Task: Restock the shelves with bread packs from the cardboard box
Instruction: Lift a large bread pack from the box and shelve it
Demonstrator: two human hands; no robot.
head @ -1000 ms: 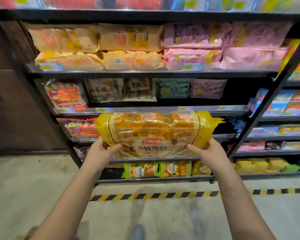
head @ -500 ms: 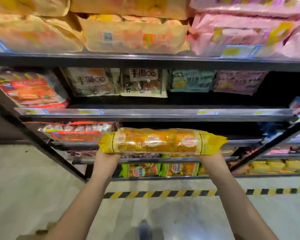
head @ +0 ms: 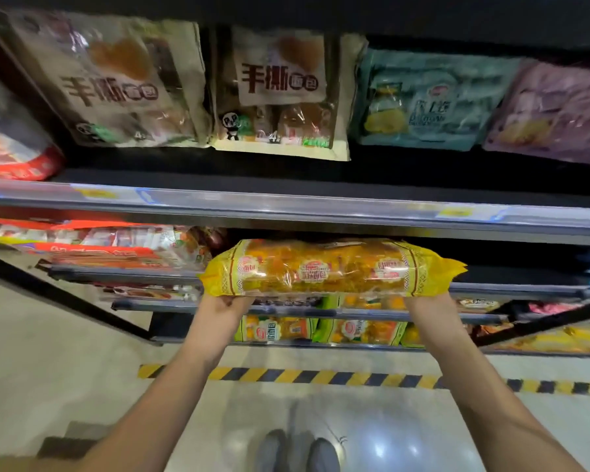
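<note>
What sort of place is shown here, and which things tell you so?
Probably a supermarket or grocery aisle: tiered shelves with price tags on their front edges, rows of sealed bread packs, and yellow-black tape on the floor.

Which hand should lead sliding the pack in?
Probably the right hand: both grip the pack from below, but its end faces a dark shelf gap; the left hand end is beside red packs.

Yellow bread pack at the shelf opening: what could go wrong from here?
The yellow bread pack sits just under the shelf rail, so it may snag going in. The left hand and right hand hold only its lower edge; it could tip. Its left end may shove the red packs.
</note>
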